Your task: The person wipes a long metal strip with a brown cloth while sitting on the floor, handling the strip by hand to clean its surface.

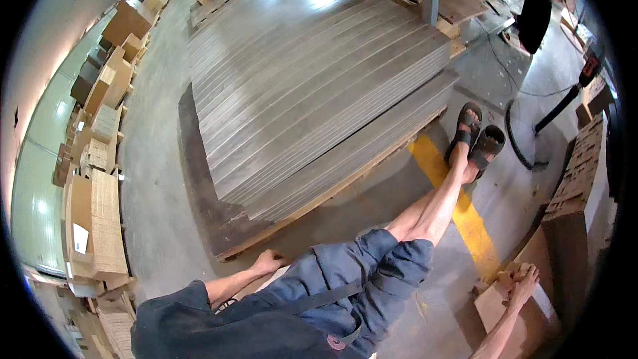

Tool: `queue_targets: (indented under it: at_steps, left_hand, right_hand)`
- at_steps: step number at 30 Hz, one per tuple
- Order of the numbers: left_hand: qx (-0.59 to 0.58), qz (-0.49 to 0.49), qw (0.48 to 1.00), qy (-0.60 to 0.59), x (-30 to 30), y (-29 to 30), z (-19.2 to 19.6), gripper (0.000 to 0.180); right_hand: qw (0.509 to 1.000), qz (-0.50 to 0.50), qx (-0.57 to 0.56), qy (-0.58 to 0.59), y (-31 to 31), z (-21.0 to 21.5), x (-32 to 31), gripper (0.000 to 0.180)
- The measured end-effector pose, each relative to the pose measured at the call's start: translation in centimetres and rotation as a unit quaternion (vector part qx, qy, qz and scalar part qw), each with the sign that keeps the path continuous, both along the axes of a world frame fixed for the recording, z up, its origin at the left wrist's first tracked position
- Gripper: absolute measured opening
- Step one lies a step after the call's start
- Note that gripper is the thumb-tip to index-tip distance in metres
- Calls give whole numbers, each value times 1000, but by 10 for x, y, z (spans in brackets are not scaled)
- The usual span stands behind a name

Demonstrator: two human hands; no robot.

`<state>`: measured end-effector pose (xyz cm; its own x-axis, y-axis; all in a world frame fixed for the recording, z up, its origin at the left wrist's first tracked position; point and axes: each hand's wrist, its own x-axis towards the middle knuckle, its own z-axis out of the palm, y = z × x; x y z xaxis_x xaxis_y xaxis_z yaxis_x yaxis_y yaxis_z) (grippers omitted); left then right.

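Grey floor (156, 159) spreads through a big storeroom, with one yellow stripe (465, 219) on it. One brown cardboard piece (494, 307) is near the floor's right edge, under the right hand (522, 284). That hand has its fingers bent over the top edge; I cannot tell how tight. The left hand (268, 262) rests palm down by the near corner of the wooden pallet (249, 243); I cannot tell if it grips anything. The cardboard looks light and stiff, not slippery, and may bend or tear, so its top edge seems best to hold. I count two hands, two sandals (465, 126) and one big stack of grey boards (319, 80).
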<state>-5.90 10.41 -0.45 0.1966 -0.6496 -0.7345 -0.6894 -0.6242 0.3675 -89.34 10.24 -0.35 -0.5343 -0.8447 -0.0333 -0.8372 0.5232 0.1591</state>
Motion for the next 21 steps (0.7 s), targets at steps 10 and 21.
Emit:
queue_targets:
  at_steps: [10, 21]
  left_hand:
    - [-270, 53, 945, 179, -74, -62, 69, 23]
    - [-93, -227, 791, 560, -327, -71, 67, 34]
  right_hand:
    - [977, 138, -96, -131, 19, 73, 183, 41]
    - [960, 144, -161, -180, 46, 125, 332, 51]
